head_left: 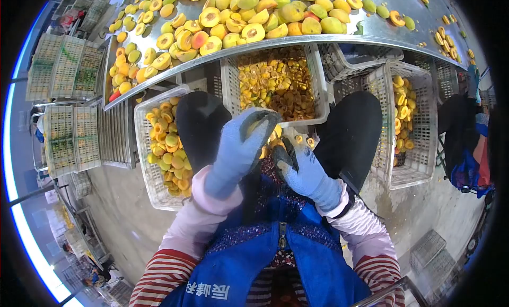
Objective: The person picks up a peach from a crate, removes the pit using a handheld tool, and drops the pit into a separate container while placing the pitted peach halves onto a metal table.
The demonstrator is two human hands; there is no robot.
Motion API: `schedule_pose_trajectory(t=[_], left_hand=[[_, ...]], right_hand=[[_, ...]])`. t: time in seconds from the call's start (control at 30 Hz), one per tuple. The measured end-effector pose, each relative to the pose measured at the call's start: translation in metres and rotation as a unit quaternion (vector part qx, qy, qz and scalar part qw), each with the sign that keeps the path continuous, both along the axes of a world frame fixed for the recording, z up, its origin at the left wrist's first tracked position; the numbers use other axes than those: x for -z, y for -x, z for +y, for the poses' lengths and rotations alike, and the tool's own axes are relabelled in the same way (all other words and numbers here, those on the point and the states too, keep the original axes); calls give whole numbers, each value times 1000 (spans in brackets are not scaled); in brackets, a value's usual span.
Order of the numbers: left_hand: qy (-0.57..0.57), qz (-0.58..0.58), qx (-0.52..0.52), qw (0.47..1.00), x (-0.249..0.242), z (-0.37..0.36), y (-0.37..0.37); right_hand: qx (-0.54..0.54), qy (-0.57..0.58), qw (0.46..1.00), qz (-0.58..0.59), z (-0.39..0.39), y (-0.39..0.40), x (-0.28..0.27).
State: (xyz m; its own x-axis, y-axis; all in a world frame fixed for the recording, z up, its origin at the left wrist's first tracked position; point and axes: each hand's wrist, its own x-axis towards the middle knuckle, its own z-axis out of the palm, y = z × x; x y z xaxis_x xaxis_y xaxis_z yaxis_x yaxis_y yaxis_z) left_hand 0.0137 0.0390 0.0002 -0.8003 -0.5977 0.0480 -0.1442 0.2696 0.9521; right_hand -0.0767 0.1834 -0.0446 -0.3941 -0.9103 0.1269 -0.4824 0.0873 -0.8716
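Note:
My left hand (241,142), in a blue glove with a dark palm, is raised over my lap with its fingers closed round a yellow fruit piece (275,135), which shows only in part beneath the fingertips. Close by on the right, my right hand (306,174), gloved the same way, is lower, its dark fingers curled toward the left hand; what they hold is hidden. Just beyond the hands, between my knees, a white crate (322,89) holds many yellow and brownish fruit pieces.
A metal table (154,39) in front carries many whole and halved yellow fruits. A crate of halves (159,198) stands left of my knees, another (391,163) right. Stacked crates (71,137) are at far left. Another person's dark-clothed leg (454,121) shows at far right.

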Motion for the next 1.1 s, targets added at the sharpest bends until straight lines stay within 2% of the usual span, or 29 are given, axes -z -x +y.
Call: schedule_pose_trajectory(t=[0.07, 0.13, 0.17, 0.23, 0.3, 0.37, 0.47, 0.57, 0.67, 0.77, 0.83, 0.87, 0.9, 0.97, 1.0, 1.1], left_hand=[[-46, -15, 1, 999, 1, -2, 0], [-79, -28, 9, 996, -6, -3, 5], [-73, -27, 22, 997, -12, -4, 7], [-52, -22, 47, 997, -22, -10, 11], [50, 11, 77, 996, -16, -14, 9], [4, 13, 69, 998, -13, -13, 9], [-24, 11, 49, 998, -8, -10, 8], [-112, -16, -1, 994, -7, -6, 9], [-34, -49, 18, 998, -4, -10, 10], [-35, -44, -12, 998, 7, -8, 9], [14, -42, -10, 999, 10, -10, 10], [37, -42, -7, 998, 11, -10, 9], [42, -33, -7, 999, 11, -10, 11], [51, -17, -6, 999, 10, -9, 13], [32, -27, 8, 999, 12, -10, 11], [-76, 53, 33, 995, 22, -11, 13]], right_hand=[[10, 10, 999, 49, 2, -5, 7], [19, 32, 999, -3, 1, -4, 8], [24, 42, 998, -29, 2, -4, 8], [35, 64, 997, 0, 0, -4, 13], [20, 62, 998, -9, 0, 0, 13], [-15, 32, 998, -53, -2, 9, -2], [0, 101, 986, 129, 0, 10, 3], [-13, 31, 997, 68, -1, 10, 2], [-17, 31, 991, 127, 1, 3, 7], [-6, 18, 987, -159, -5, -12, 14], [-30, -42, 906, -420, -7, -16, 20], [-53, -40, 833, -549, -7, -18, 26], [-61, -48, 743, -665, -6, -19, 32], [-98, 2, 499, -861, -15, -17, 21], [-94, -55, 525, -844, -10, -14, 7], [-58, -89, 363, -926, -19, -12, -21]])
